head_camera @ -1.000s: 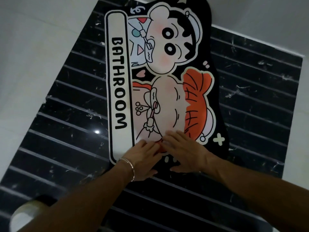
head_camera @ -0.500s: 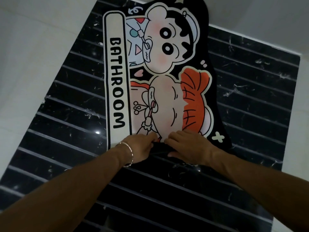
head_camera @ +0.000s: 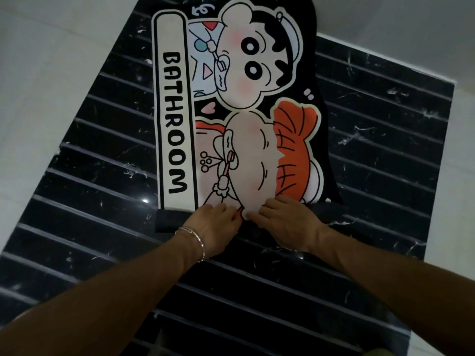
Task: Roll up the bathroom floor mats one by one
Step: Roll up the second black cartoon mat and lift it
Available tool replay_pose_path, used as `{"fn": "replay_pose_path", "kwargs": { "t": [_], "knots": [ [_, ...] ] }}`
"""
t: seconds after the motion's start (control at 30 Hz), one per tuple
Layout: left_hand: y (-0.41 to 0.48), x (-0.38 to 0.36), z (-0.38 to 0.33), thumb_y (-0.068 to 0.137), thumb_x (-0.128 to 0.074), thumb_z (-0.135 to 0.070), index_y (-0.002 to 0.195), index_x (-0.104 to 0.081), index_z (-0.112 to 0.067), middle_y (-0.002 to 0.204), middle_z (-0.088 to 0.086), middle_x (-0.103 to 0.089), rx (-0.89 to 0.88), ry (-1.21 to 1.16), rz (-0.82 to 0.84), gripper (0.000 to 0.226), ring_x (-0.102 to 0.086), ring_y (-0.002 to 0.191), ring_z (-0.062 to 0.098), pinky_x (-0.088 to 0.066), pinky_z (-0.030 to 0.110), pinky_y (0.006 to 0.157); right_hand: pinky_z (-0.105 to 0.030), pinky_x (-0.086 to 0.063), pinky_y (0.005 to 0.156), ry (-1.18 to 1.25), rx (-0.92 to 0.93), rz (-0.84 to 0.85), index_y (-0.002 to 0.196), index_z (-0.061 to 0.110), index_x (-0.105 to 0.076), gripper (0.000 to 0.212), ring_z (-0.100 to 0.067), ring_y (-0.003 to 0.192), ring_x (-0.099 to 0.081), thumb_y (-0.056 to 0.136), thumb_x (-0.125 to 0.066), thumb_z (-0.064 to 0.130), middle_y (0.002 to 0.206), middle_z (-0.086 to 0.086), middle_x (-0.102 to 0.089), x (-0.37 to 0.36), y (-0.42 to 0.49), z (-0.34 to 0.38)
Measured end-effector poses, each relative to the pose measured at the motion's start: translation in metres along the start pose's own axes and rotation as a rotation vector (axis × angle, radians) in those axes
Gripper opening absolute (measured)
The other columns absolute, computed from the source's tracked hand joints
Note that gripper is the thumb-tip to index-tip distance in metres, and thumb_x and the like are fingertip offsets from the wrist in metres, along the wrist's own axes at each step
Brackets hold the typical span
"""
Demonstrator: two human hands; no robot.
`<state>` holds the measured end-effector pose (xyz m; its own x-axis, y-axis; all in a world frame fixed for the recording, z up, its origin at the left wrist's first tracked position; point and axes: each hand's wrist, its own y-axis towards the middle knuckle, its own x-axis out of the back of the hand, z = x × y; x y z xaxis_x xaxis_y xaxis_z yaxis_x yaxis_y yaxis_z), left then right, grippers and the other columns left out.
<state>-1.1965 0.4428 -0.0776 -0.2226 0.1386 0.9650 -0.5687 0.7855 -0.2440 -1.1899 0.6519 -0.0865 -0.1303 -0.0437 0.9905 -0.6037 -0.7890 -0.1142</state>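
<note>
Change: we are noting that the near edge of the mat [head_camera: 231, 104], flat a second ago, is now turning over into a low dark roll [head_camera: 169, 220], and both hands are sitting further up the print than before.
Floor: black veined floor [head_camera: 372, 140] with pale grooves is running under everything; lighter tile is flanking it on both sides.
Mat position: we are seeing the cartoon mat lying flat on the dark floor, its far end cut off by the top of the frame, the BATHROOM strip [head_camera: 174, 119] running along its left side.
Roll: it is forming at the near edge, its dark underside showing at both ends, one turn at most by our reckoning.
Left hand [head_camera: 216, 227]: it is curling palm-down over the roll, fingers bent and pressing on the fold; a bangle [head_camera: 195, 240] is sitting on the wrist.
Right hand [head_camera: 285, 222]: it is lying just beside the left, fingers curled down on the same fold; neither hand is closing fully round the roll.
Risk: both hands are working close together at the middle, so we are judging that the outer ends may lag and the roll may go loose or cone-shaped.
Second risk: the glossy floor may be letting the mat slide forward instead of rolling.
</note>
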Motion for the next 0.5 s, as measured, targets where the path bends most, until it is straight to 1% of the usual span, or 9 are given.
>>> {"fn": "replay_pose_path", "kwargs": {
  "t": [0.03, 0.1, 0.2, 0.27, 0.3, 0.37, 0.4, 0.47, 0.5],
  "knots": [
    [0.000, -0.001, -0.001, 0.046, -0.088, -0.035, 0.079, -0.071, -0.018, 0.064, -0.001, -0.058, 0.019, -0.029, 0.002, 0.041, -0.055, 0.048, 0.017, -0.033, 0.023, 0.038, -0.026, -0.047, 0.056, 0.001, -0.013, -0.001, 0.103, 0.014, -0.070, 0.050, -0.020, 0.064, -0.059, 0.054, -0.080, 0.021, 0.071, 0.002, -0.064, 0.000, 0.001, 0.000],
    [0.000, -0.003, -0.002, 0.045, -0.088, -0.032, 0.078, -0.072, -0.020, 0.061, -0.002, -0.057, 0.053, -0.050, 0.011, 0.039, -0.053, 0.045, 0.017, -0.029, 0.021, 0.036, -0.029, -0.047, 0.054, -0.016, -0.059, -0.007, 0.099, 0.014, -0.068, 0.041, -0.021, 0.063, -0.058, 0.058, -0.068, 0.019, 0.071, 0.000, -0.063, 0.001, 0.001, 0.005],
    [0.001, -0.002, -0.002, 0.047, -0.085, -0.024, 0.073, -0.069, -0.017, 0.059, 0.000, -0.056, 0.099, -0.025, 0.002, 0.031, -0.053, 0.044, 0.019, -0.031, 0.022, 0.038, -0.033, -0.043, 0.054, -0.040, -0.190, 0.018, 0.100, 0.014, -0.062, 0.037, -0.024, 0.064, -0.056, 0.069, -0.045, 0.024, 0.077, -0.004, -0.061, 0.002, 0.001, 0.015],
    [0.001, -0.003, -0.004, 0.058, -0.071, -0.022, 0.075, -0.070, -0.015, 0.059, 0.002, -0.056, 0.124, 0.007, -0.037, 0.019, -0.053, 0.044, 0.022, -0.033, 0.022, 0.037, -0.035, -0.040, 0.054, -0.011, -0.278, 0.050, 0.097, 0.014, -0.058, 0.033, -0.026, 0.063, -0.053, 0.076, -0.035, 0.025, 0.078, -0.006, -0.059, 0.004, 0.002, 0.024],
    [0.001, -0.003, -0.005, 0.065, -0.060, -0.023, 0.078, -0.071, -0.014, 0.058, 0.003, -0.056, 0.139, 0.001, -0.055, 0.019, -0.052, 0.044, 0.022, -0.034, 0.022, 0.036, -0.035, -0.038, 0.054, -0.005, -0.310, 0.051, 0.095, 0.014, -0.055, 0.031, -0.026, 0.063, -0.051, 0.077, -0.034, 0.025, 0.077, -0.006, -0.058, 0.005, 0.003, 0.027],
    [0.001, 0.000, -0.008, 0.071, -0.036, -0.021, 0.080, -0.071, -0.013, 0.055, 0.003, -0.055, 0.170, -0.033, -0.088, 0.037, -0.052, 0.041, 0.023, -0.033, 0.020, 0.035, -0.034, -0.037, 0.053, 0.018, -0.357, 0.077, 0.091, 0.014, -0.049, 0.026, -0.027, 0.061, -0.051, 0.073, -0.038, 0.029, 0.076, -0.007, -0.056, 0.008, 0.005, 0.030],
    [0.002, -0.001, -0.010, 0.071, -0.031, -0.020, 0.077, -0.070, -0.014, 0.053, 0.002, -0.054, 0.183, -0.029, -0.097, 0.041, -0.051, 0.039, 0.022, -0.032, 0.019, 0.035, -0.034, -0.038, 0.053, 0.026, -0.374, 0.104, 0.090, 0.014, -0.046, 0.028, -0.026, 0.061, -0.051, 0.069, -0.046, 0.032, 0.075, -0.007, -0.056, 0.008, 0.006, 0.030],
    [0.006, 0.005, -0.013, 0.072, -0.028, -0.019, 0.076, -0.069, -0.015, 0.053, 0.002, -0.054, 0.194, 0.000, -0.091, 0.041, -0.051, 0.039, 0.021, -0.033, 0.019, 0.036, -0.033, -0.038, 0.051, 0.025, -0.398, 0.183, 0.089, 0.015, -0.047, 0.042, -0.026, 0.058, -0.051, 0.055, -0.066, 0.032, 0.073, -0.008, -0.055, 0.004, 0.007, 0.030],
    [0.007, 0.010, -0.014, 0.075, -0.029, -0.018, 0.082, -0.069, -0.015, 0.059, 0.002, -0.057, 0.205, 0.016, -0.047, 0.040, -0.054, 0.044, 0.021, -0.035, 0.021, 0.039, -0.032, -0.037, 0.051, 0.035, -0.402, 0.239, 0.089, 0.014, -0.049, 0.049, -0.026, 0.058, -0.052, 0.050, -0.073, 0.032, 0.074, -0.008, -0.055, 0.006, 0.009, 0.030]
  ]
}}
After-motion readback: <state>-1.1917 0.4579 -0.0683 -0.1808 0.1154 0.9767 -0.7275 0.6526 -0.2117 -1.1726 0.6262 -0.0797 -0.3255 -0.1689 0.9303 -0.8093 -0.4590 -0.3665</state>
